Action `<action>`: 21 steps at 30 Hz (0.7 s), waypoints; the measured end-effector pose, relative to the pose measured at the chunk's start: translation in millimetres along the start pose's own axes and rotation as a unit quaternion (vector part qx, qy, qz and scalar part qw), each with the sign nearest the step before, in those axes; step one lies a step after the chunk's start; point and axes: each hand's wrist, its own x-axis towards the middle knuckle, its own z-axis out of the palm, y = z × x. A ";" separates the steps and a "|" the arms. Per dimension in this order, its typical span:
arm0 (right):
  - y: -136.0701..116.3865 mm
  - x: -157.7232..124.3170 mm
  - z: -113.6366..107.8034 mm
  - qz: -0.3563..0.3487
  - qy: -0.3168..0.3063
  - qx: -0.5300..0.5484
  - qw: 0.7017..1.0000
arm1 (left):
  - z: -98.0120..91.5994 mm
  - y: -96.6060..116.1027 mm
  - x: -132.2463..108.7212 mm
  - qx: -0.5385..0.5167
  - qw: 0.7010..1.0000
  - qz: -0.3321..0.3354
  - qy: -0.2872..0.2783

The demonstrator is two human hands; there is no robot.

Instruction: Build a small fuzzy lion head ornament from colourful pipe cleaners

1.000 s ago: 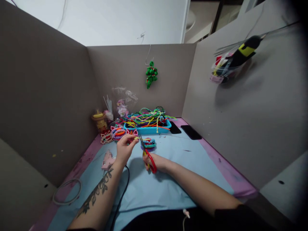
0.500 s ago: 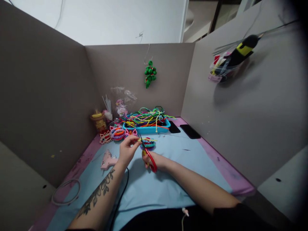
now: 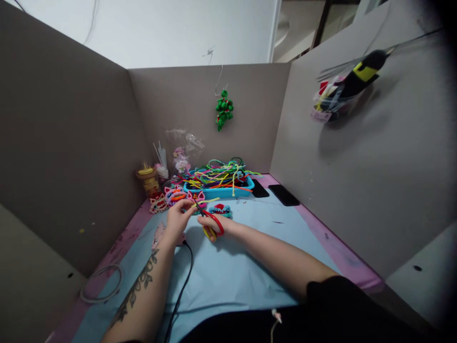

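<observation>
My left hand (image 3: 178,219) pinches a thin yellow pipe cleaner (image 3: 210,200) that sticks out to the right above the light blue mat (image 3: 228,271). My right hand (image 3: 214,225) is closed on red-and-yellow-handled scissors (image 3: 210,224), whose blades point up-left toward the pipe cleaner by my left fingers. Just behind the scissors a small multicoloured woven piece (image 3: 220,209) lies on the mat. Both hands are close together, in front of a blue tray (image 3: 221,192) heaped with coloured pipe cleaners.
A pink glue gun (image 3: 157,234), partly hidden by my left wrist, trails a black cord (image 3: 180,286). Pink cat-ear pieces (image 3: 171,196), a jar (image 3: 148,178), two dark phones (image 3: 283,195), a wire ring (image 3: 100,285) and a hanging green ornament (image 3: 224,109) sit inside grey cardboard walls.
Both hands have shifted left and a little farther away. The scissors have swung round, blades now pointing up-left. My left wrist now covers part of the glue gun.
</observation>
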 end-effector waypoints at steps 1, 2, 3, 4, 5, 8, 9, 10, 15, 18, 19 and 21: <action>-5.2 7.0 1.2 0.026 -0.017 -0.019 0.999 | -4.0 -4.9 3.3 0.006 1.000 -0.008 0.005; -9.1 13.5 2.9 0.051 -0.019 -0.032 0.998 | -7.4 -9.5 6.1 0.015 1.000 -0.011 0.011; -11.5 19.1 4.8 0.071 -0.020 -0.037 0.997 | -9.9 -13.7 8.5 0.027 0.999 -0.013 0.016; -12.4 23.5 6.9 0.090 -0.013 -0.034 0.995 | -11.6 -17.5 10.2 0.042 0.999 -0.013 0.018; -12.1 26.5 8.8 0.100 0.000 -0.027 0.995 | -12.6 -20.7 11.4 0.057 0.998 -0.014 0.019; -6.3 28.2 11.4 0.092 0.039 -0.012 0.995 | -13.1 -25.9 12.8 0.092 0.995 -0.019 0.018; -3.9 27.0 10.9 0.085 0.048 -0.012 0.995 | -13.3 -26.0 12.9 0.092 0.995 -0.020 0.019; -1.7 25.5 9.5 0.077 0.050 -0.013 0.996 | -13.7 -25.3 13.0 0.085 0.996 -0.020 0.022; -4.4 17.7 -5.0 0.016 -0.002 -0.031 0.999 | -18.9 -15.6 14.9 -0.035 0.997 -0.047 0.051; -19.2 6.7 -21.0 -0.079 0.027 -0.028 0.996 | -21.2 -8.3 16.0 -0.189 0.976 -0.104 0.018; -23.8 0.7 -28.7 -0.098 0.045 -0.037 0.993 | -21.5 -5.8 15.9 -0.237 0.964 -0.122 0.003; -27.3 -14.7 -47.7 -0.103 0.106 -0.095 0.984 | -21.3 -0.5 15.0 -0.306 0.939 -0.155 -0.015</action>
